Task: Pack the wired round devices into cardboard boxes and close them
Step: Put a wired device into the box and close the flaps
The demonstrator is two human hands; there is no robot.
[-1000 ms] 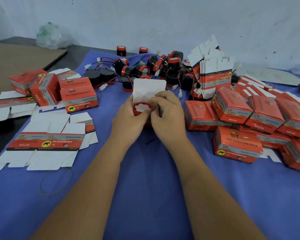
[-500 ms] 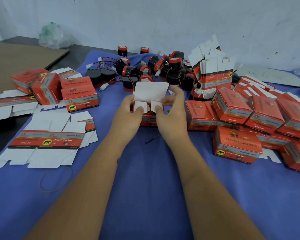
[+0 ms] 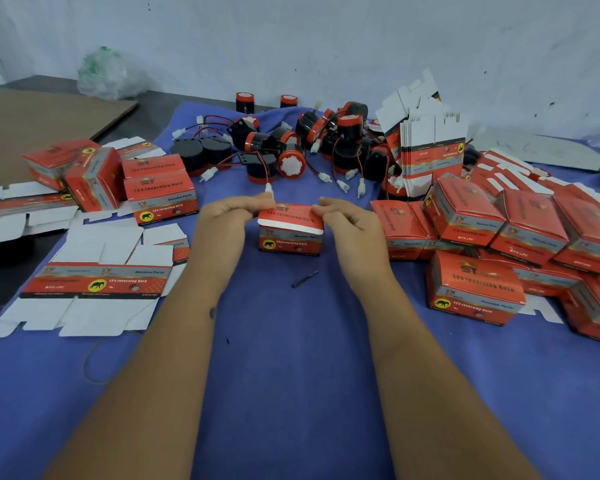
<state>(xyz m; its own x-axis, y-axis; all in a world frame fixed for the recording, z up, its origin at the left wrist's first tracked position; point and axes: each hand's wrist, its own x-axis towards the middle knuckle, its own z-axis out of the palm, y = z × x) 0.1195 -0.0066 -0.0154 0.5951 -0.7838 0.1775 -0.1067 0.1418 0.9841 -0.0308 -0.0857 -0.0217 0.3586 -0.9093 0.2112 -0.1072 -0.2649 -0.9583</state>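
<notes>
Small red box (image 3: 290,232) sits on blue cloth (image 3: 291,375), just in front of pile of round devices (image 3: 291,150). Long side runs left to right. Left hand (image 3: 229,220) pinches left top corner, right hand (image 3: 347,220) pinches right top corner. Lid down, white tuck edge not pushed in yet. Both hands equally near.

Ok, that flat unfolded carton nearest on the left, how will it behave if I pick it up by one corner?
The flat carton will likely droop: it is thin card with many loose white flaps. It probably weighs little, lying flat and unfilled. It may slide on the blue cloth before lifting, so pinch an edge.
</notes>
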